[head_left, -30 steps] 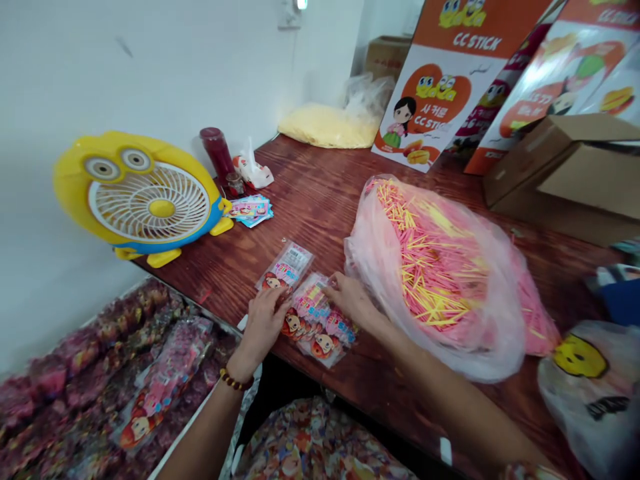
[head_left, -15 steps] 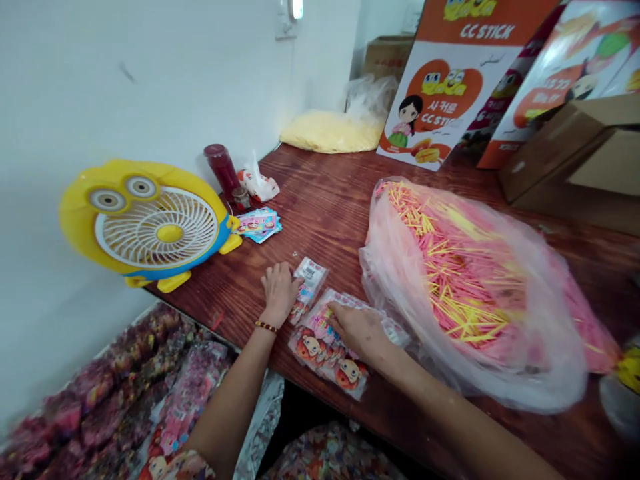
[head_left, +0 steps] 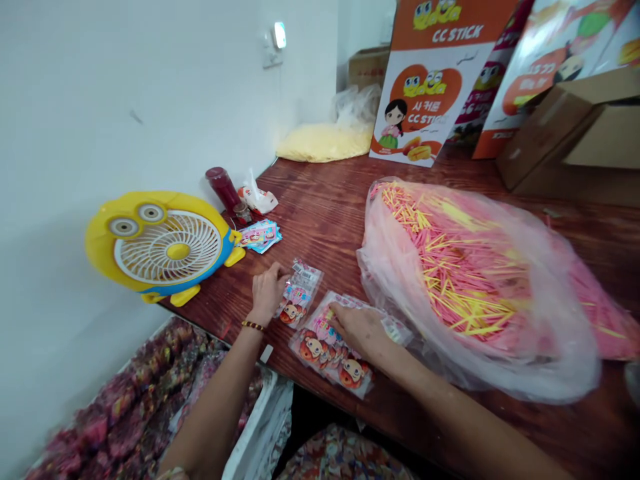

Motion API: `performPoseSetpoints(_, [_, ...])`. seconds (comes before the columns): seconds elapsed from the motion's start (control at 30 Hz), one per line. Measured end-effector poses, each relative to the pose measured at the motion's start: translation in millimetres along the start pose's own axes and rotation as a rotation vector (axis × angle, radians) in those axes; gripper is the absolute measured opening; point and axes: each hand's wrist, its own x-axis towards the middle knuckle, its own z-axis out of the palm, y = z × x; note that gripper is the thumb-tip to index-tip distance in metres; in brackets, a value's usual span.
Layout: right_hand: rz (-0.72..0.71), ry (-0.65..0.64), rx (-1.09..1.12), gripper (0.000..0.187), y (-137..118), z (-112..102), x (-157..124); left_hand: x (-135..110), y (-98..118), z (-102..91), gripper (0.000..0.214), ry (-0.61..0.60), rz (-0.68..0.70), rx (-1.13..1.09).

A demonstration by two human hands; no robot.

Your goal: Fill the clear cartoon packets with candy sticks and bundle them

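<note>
My left hand pinches the left edge of a small pile of clear plastic packets printed with a red-haired cartoon girl and a barcode. It wears a beaded bracelet. Closer to the table's front edge lies a second pile of the same flat packets, overlapping and fanned out. My right hand rests over this second pile with its fingers curled onto it, hiding its middle and part of its right side. Most of the right hand's fingertips are out of sight.
To the right, a large clear bag bulges with pink and yellow sticks. A yellow fan stands at left beside blue-pink cards, a dark red bottle and tissues. Behind are printed cartons. Below left, a bin holds wrapped packets.
My left hand has shifted a little left, and the small pile under it now looks more spread. The right hand stays on its pile. The camera view has moved slightly.
</note>
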Motion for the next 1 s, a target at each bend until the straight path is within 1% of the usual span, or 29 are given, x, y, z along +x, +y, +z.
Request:
performPoseSetpoints(0.07, [-0.001, 0.047, 0.091, 0.035, 1.8, -5.3, -2.6, -1.9, 4.5, -9.4, 0.01, 0.035, 0.038, -0.077])
performPoseSetpoints(0.1, [-0.007, 0.091, 0.163, 0.037, 3.8, -10.2, -4.1, -4.3, 8.3, -15.3, 0.013, 0.038, 0.053, -0.144])
performPoseSetpoints(0.17, [-0.021, 0.226, 0.343, 0.036, 10.1, -24.3, -7.5, -12.7, 20.7, -28.3, 0.016, -0.008, 0.078, -0.327])
performPoseSetpoints(0.23, [-0.044, 0.373, 0.515, 0.032, 19.1, -41.7, -11.9, -26.4, 40.5, -39.7, 0.018, -0.137, 0.097, -0.519])
performPoseSetpoints(0.27, [-0.062, 0.42, 0.582, 0.032, 24.3, -50.3, -15.1, -34.6, 52.6, -43.9, 0.018, -0.222, 0.106, -0.591])
performPoseSetpoints(0.3, [-0.087, 0.437, 0.636, 0.031, 29.7, -58.2, -19.0, -43.2, 65.7, -46.6, 0.019, -0.305, 0.114, -0.641])
performPoseSetpoints(0.37, [-0.153, 0.386, 0.746, 0.024, 41.2, -70.0, -30.2, -60.1, 92.8, -47.5, 0.019, -0.421, 0.138, -0.696])
performPoseSetpoints(0.43, [-0.178, 0.313, 0.867, 0.019, 53.7, -75.6, -45.6, -74.4, 118.6, -42.2, 0.019, -0.478, 0.173, -0.725])
performPoseSetpoints(0.53, [-0.126, 0.278, 0.987, 0.021, 74.5, -75.6, -74.3, -90.1, 151.4, -25.5, 0.02, -0.501, 0.23, -0.699])
performPoseSetpoints(0.63, [-0.081, 0.299, 0.958, 0.018, 96.9, -71.6, -102.5, -101.7, 177.5, -6.5, 0.022, -0.509, 0.272, -0.633])
performPoseSetpoints(0.7, [-0.069, 0.344, 0.889, 0.015, 111.6, -68.5, -118.7, -109.0, 192.0, 3.4, 0.023, -0.547, 0.295, -0.603])
performPoseSetpoints(0.77, [-0.07, 0.363, 0.827, 0.018, 125.1, -65.1, -132.9, -116.4, 203.9, 10.9, 0.025, -0.593, 0.316, -0.568])
performPoseSetpoints(0.8, [-0.073, 0.353, 0.81, 0.022, 131.2, -63.3, -139.6, -120.1, 208.6, 14.3, 0.026, -0.613, 0.321, -0.554])
performPoseSetpoints(0.9, [-0.068, 0.281, 0.811, 0.033, 146.7, -57.5, -158.5, -130.6, 217.8, 25.9, 0.026, -0.677, 0.315, -0.547])
performPoseSetpoints(1.0, [-0.058, 0.202, 0.831, 0.037, 157.6, -52.5, -173.3, -139.7, 222.7, 38.5, 0.024, -0.755, 0.283, -0.563])
